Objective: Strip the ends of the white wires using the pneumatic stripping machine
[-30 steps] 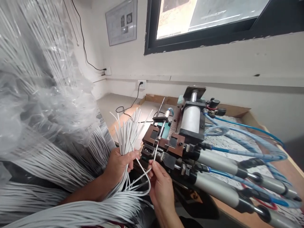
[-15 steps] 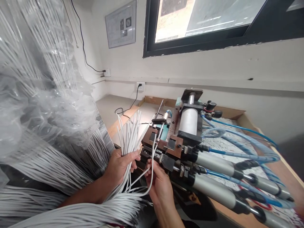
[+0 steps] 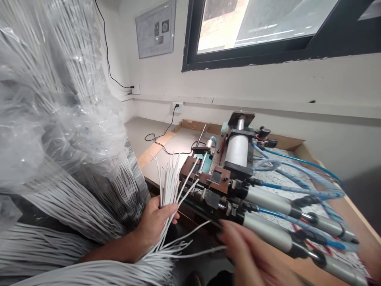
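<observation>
My left hand is closed around a bunch of thin white cables whose loose ends fan upward. Two of those ends lean right, toward the clamp blocks of a pneumatic machine. In the lower right, my right hand is smeared by motion, with its fingers near the front of the machine's lower air cylinder. One white cable runs to the edge of that hand; whether the fingers grip it is unclear. Below my left forearm lies a thick bundle of the same cables.
Plastic-wrapped cable bundles are heaped along the left. Blue air hoses curve over the bench behind the cylinders. A black power cord trails from the wall socket. A window is above.
My right hand has moved away from the clamp blocks, down and to the right. The cable looping up from it to the blocks is gone from there. My left hand keeps its bunch, slightly lower.
</observation>
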